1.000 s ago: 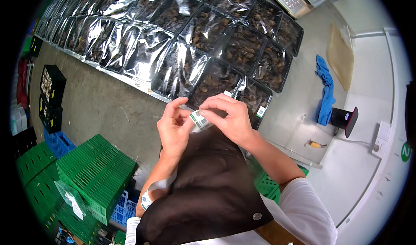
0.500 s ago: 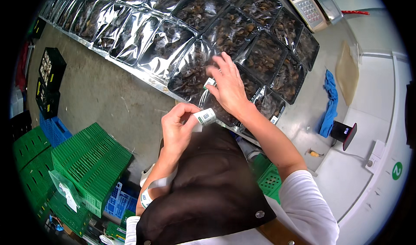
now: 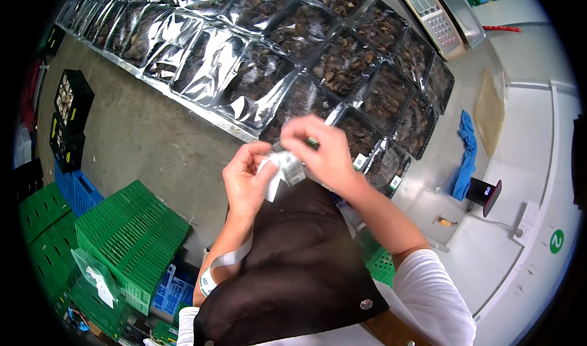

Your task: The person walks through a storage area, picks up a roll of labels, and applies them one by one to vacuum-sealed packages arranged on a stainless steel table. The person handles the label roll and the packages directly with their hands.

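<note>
One hand, the left hand (image 3: 246,178), pinches the label strip (image 3: 292,169) above the apron (image 3: 293,242), and the right hand (image 3: 324,153), its grip too blurry to tell, is back there from the wrapped trays (image 3: 345,62).

A head-worn fisheye faces down over the nearby hands (image 3: 243,180), its exact tilt hard to judge.
</note>
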Demonstrator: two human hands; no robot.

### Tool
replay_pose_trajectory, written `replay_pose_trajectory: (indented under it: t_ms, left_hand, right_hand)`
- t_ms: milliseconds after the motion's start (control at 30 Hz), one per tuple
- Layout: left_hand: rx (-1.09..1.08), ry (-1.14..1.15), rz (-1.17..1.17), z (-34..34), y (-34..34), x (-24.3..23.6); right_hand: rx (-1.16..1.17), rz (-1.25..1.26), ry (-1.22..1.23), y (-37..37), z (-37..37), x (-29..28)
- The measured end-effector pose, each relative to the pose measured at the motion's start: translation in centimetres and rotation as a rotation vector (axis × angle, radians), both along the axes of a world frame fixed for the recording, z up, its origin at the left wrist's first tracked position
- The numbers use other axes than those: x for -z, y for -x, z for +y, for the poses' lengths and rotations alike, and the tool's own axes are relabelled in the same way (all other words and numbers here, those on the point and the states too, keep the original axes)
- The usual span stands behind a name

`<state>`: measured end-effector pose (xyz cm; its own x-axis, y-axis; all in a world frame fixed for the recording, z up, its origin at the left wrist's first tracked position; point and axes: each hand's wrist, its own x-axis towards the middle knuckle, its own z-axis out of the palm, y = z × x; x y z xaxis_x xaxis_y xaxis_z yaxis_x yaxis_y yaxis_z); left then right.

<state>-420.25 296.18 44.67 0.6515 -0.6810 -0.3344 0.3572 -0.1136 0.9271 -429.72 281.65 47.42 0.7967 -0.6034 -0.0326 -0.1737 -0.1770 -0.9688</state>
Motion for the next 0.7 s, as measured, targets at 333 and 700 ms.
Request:
replay_pose_trajectory:
  t_ms: [333, 700]
  left_hand:
    - [0.004, -0.038, -0.031, 2.8, -4.3, -0.1]
    - [-0.105, 0.149, -0.032, 1.1, -6.3, -0.6]
  right_hand:
    - [-0.178, 0.282, 0.736, -7.8, -3.9, 5.8]
    - [-0.076, 0.268, -0.24, -6.4, -0.4, 1.1]
